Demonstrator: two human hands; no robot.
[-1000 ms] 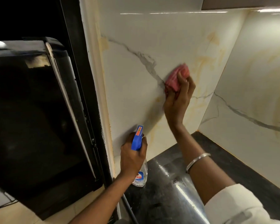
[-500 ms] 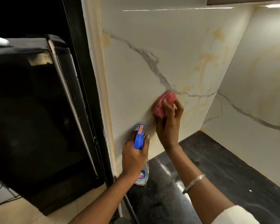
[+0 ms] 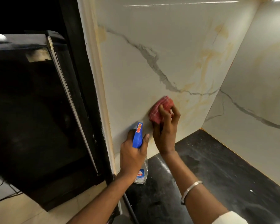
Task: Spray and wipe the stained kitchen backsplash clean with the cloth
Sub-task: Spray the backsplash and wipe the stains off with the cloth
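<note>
The backsplash [image 3: 136, 70] is glossy white marble-look tile with grey veins and yellow-orange stains across its middle and right. My right hand [image 3: 166, 131] grips a bunched red checked cloth [image 3: 158, 107] and presses it against the lower part of the tile. My left hand [image 3: 132, 157] holds a clear spray bottle [image 3: 141, 173] with a blue trigger head [image 3: 138, 136], upright just left of the cloth and close to the wall. The bottle's lower body shows a red and blue label.
A black countertop [image 3: 217, 167] runs below the backsplash into a corner with a second stained tile wall [image 3: 257, 94] on the right. A black appliance [image 3: 31, 110] with a dark glossy door stands at the left beyond the wall edge.
My right hand has swept the cloth down and left along the tile from the grey vein to the lower area beside the bottle. The left hand and bottle stayed nearly still.
</note>
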